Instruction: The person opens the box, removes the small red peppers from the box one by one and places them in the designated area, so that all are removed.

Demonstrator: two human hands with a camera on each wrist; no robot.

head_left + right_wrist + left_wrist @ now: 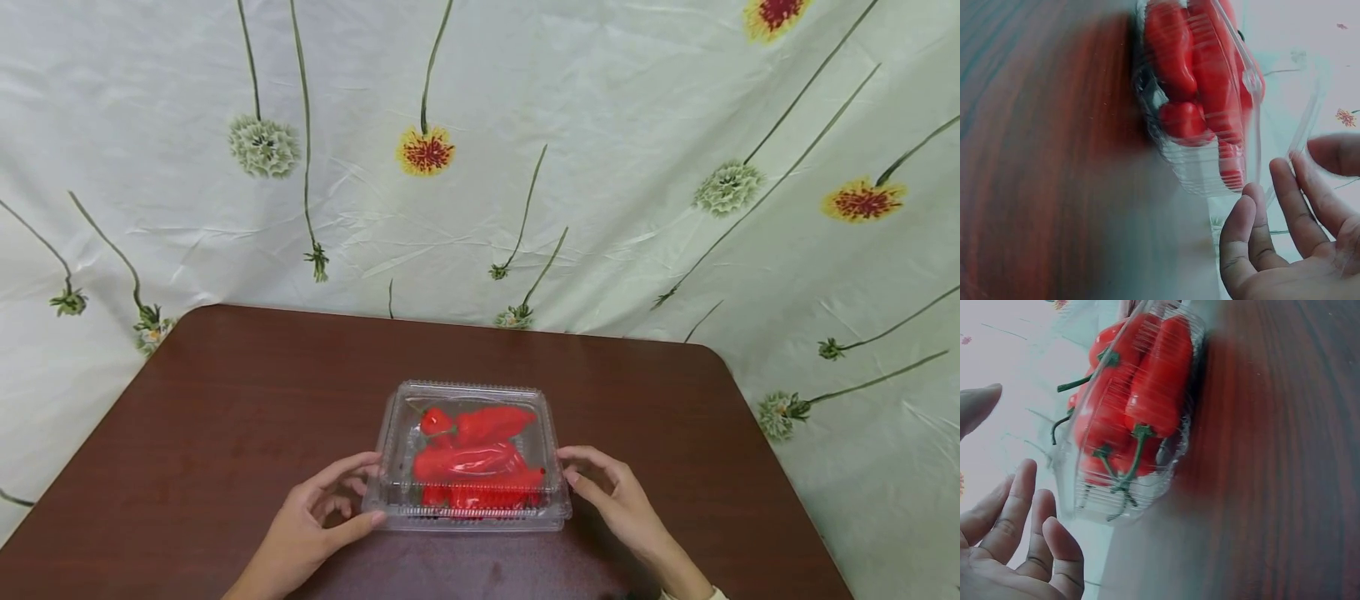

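A clear plastic clamshell box of red peppers with green stems stands on the table, its transparent lid over them. At its left side is my left hand, thumb at the front left corner and index fingertip by the side wall. In the left wrist view the fingers of that hand are spread and loosely bent beside the box. On the opposite side my right hand has its fingertips at the right edge. The right wrist view shows its relaxed fingers right at the clear rim.
The dark red-brown wooden table has rounded far corners. A white cloth printed with flowers hangs behind it and along its sides.
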